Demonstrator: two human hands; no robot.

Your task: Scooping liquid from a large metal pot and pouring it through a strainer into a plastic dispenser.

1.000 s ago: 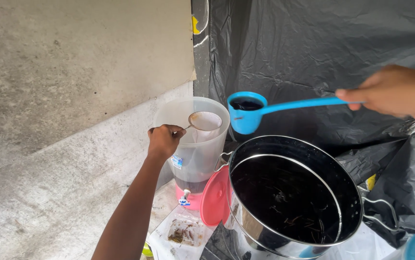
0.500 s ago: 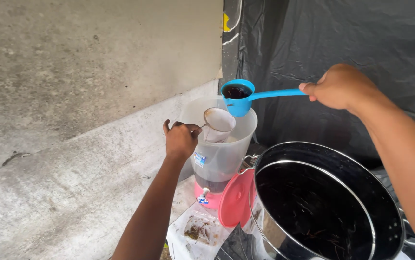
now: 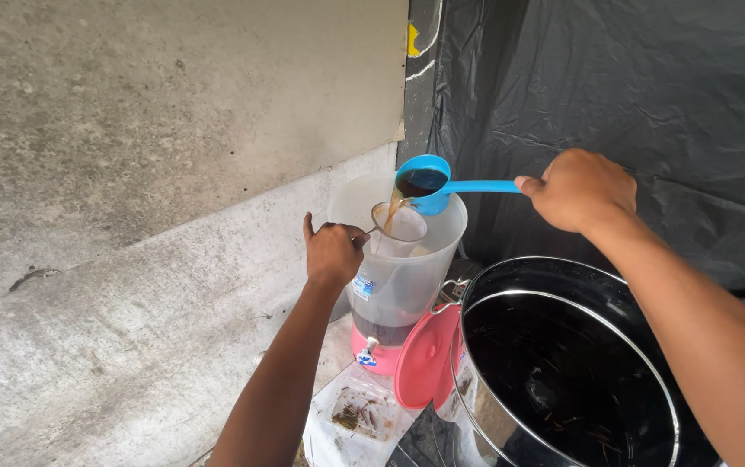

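Observation:
My right hand [image 3: 581, 190] grips the handle of a blue ladle [image 3: 428, 183] tipped over a clear plastic dispenser jug [image 3: 398, 277]. Brown liquid runs from the ladle into a small cloth strainer [image 3: 398, 227], which my left hand [image 3: 333, 253] holds by its wire handle over the jug's open top. The jug stands on a pink base with a small tap [image 3: 367, 348], and dark liquid sits in its bottom. To the right, a large steel pot [image 3: 562, 363] holds dark liquid with bits floating in it.
A pink lid [image 3: 424, 359] leans between the jug and the pot. A white tray [image 3: 357, 419] with wet residue lies below the jug. Black plastic sheeting [image 3: 632, 95] hangs behind. A concrete wall and sloped ledge [image 3: 130, 259] fill the left.
My right hand carried the filled ladle leftward from over the pot to over the jug and tilted it; liquid now pours into the strainer. My left hand kept hold of the strainer.

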